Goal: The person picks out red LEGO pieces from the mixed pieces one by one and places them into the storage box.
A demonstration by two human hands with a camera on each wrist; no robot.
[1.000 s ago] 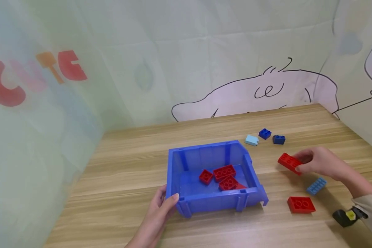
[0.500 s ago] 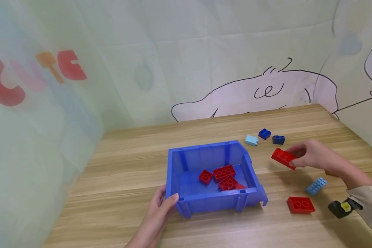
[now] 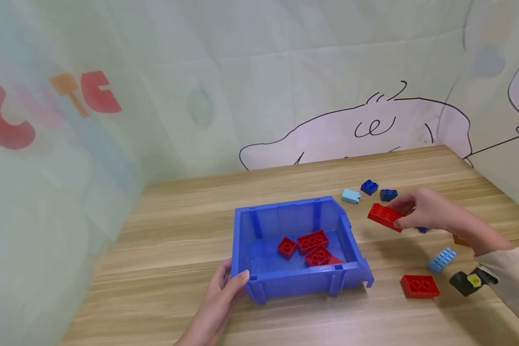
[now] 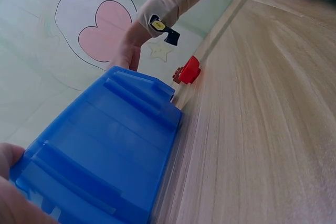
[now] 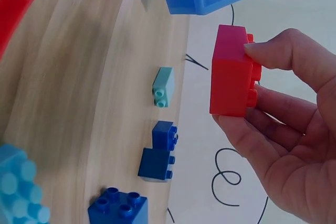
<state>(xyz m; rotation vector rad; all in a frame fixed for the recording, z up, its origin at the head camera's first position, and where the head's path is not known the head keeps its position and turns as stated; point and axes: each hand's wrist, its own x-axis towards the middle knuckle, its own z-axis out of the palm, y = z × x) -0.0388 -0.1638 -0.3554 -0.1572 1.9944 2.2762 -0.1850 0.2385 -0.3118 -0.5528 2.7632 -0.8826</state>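
Note:
In the head view my right hand (image 3: 426, 209) pinches a long red toy brick (image 3: 385, 217) between thumb and fingers, holding it above the table to the right of the bin. The right wrist view shows the same red brick (image 5: 230, 72) with its studs facing the palm. My left hand (image 3: 225, 293) grips the near left corner of a blue plastic bin (image 3: 294, 284), thumb over the rim. Several red bricks (image 3: 313, 240) lie inside the bin. In the left wrist view the bin's side (image 4: 105, 140) hides its contents.
Another red brick (image 3: 419, 286) and a light blue brick (image 3: 442, 260) lie near the right forearm. Behind the held brick are a pale blue brick (image 3: 351, 195) and dark blue bricks (image 3: 369, 187). An orange brick (image 3: 461, 240) is partly hidden by the arm.
My right hand has moved left and a little up with the red brick, closer to the bin. A dark blue and an orange brick now show from behind it. The left hand stays put.

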